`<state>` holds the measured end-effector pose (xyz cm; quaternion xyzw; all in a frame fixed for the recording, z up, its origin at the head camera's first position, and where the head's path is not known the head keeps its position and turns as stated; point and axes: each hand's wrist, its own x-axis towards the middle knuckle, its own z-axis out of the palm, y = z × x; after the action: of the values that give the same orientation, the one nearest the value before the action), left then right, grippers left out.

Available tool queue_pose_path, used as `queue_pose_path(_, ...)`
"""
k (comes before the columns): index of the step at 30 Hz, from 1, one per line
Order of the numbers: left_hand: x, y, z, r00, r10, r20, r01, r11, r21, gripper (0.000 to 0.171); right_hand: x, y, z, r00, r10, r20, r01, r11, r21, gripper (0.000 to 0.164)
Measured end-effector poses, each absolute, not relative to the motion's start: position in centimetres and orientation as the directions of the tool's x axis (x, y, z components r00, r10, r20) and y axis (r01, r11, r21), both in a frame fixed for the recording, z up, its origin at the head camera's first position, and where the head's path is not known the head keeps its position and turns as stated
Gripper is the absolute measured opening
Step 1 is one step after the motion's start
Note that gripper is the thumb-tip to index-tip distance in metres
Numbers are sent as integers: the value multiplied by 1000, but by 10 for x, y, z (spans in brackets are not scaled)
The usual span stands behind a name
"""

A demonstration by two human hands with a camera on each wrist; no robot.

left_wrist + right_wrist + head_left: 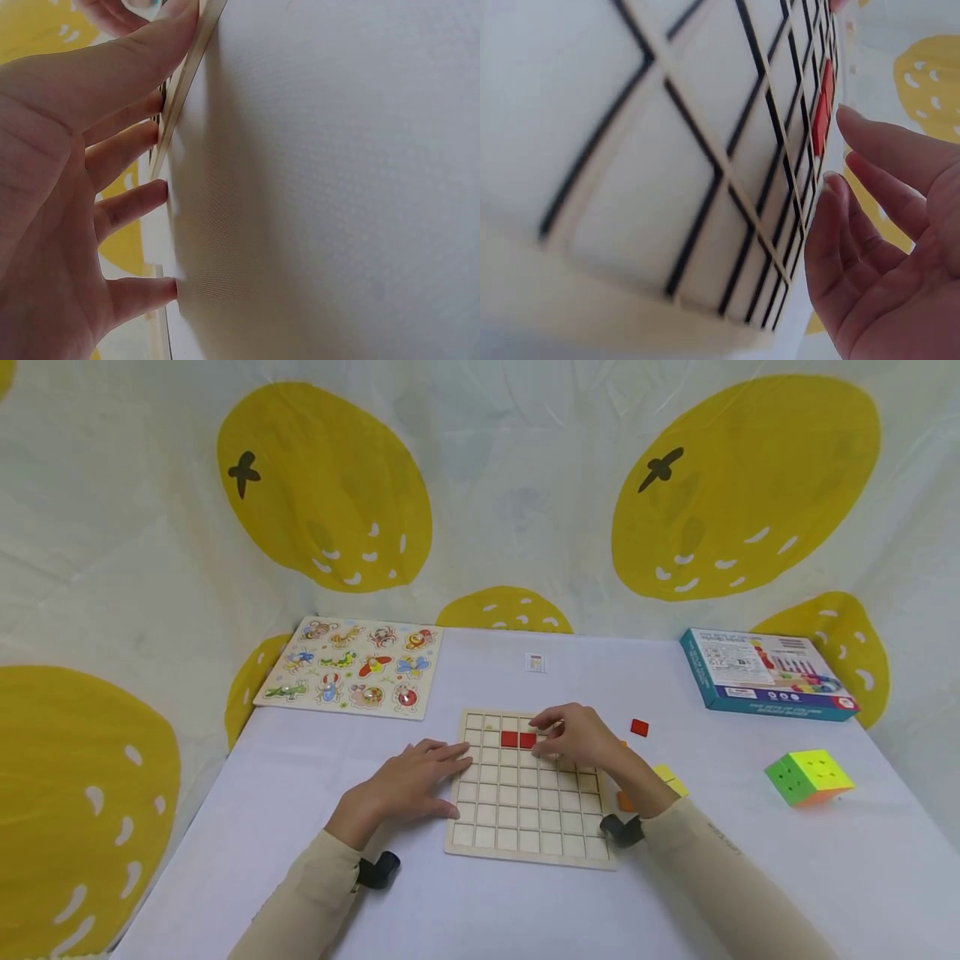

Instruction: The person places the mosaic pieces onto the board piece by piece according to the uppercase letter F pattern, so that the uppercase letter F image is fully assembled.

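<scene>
A wooden grid board (517,857) lies flat on the white table. Two red square tiles (509,739) sit side by side in cells of its second row from the far edge. My right hand (577,735) hovers over the board just right of these tiles. In the right wrist view its thumb (892,142) and fingers are apart, with nothing between them, beside the red tiles (822,112). My left hand (408,781) rests at the board's left edge. The left wrist view shows its thumb and some fingers (124,150) touching the board's side (184,86).
Right of the board lie a loose red tile (639,727), yellow tiles (672,782) and orange tiles (625,802), partly behind my right forearm. An insect puzzle board (352,668) stands back left. Farther right are a teal-edged box (772,677) and a puzzle cube (810,777).
</scene>
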<state>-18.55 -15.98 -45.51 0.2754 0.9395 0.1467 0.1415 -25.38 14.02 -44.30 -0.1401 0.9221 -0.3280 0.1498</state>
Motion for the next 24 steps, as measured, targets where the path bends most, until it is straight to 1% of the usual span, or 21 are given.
queue_pose_path(5,-186,-159,-456,-811,553,-191,473,812,342,80,-255,161,-435,-930,-325,-171,-157,772,-617,43)
queue_pose_path(15,-186,-160,-455,-808,557,-193,479,811,337,80,-254,207,-417,-953,-227,-199,-75,816,-574,50)
queue_pose_path(20,-186,-160,-455,-810,554,-190,477,813,334,80,-252,232,-416,-961,-194,-196,-48,817,-574,53)
queue_pose_path(24,-186,-159,-455,-814,547,-196,466,816,341,80,-250,250,-420,-962,-153,-228,8,814,-581,57)
